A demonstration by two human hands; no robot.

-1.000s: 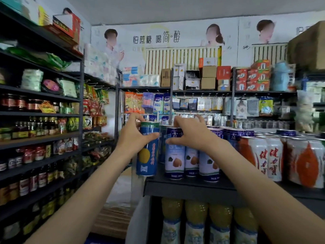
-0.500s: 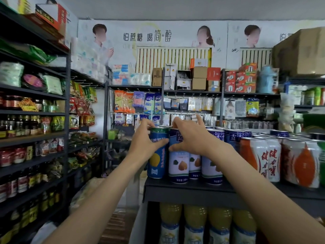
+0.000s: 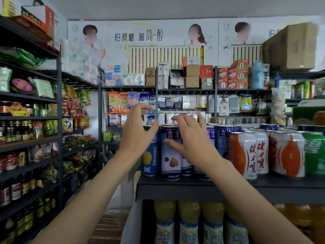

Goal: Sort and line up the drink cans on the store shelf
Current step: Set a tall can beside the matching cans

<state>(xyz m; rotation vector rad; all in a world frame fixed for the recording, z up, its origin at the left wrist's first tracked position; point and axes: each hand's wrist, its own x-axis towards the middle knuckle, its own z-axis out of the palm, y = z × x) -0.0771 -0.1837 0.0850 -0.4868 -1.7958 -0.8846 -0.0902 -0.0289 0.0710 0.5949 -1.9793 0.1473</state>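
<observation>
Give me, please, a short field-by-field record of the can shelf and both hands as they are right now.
left hand: fingers spread, in front of the blue can with a yellow fruit; contact unclear
right hand: fingers spread, in front of the white-and-blue cans; not gripping
shelf: dark, cans upright
further right: orange-and-white cans, green can
below: yellow drink bottles

Place: a small grocery shop.
Aisle racks: black metal shelving point(image 3: 29, 118) at 9 o'clock, packed with dark sauce bottles point(image 3: 15, 131) and bright snack packets point(image 3: 73, 106).
Drinks: tall printed cans in blue, white and orange point(image 3: 249, 154) in rows on a dark shelf point(image 3: 175, 189) at 3 o'clock.
Back wall: hanging packets on hooks point(image 3: 186, 102), brown cardboard cartons point(image 3: 191, 76), a white advertising poster with Chinese lettering point(image 3: 139, 35) at 12 o'clock.
</observation>
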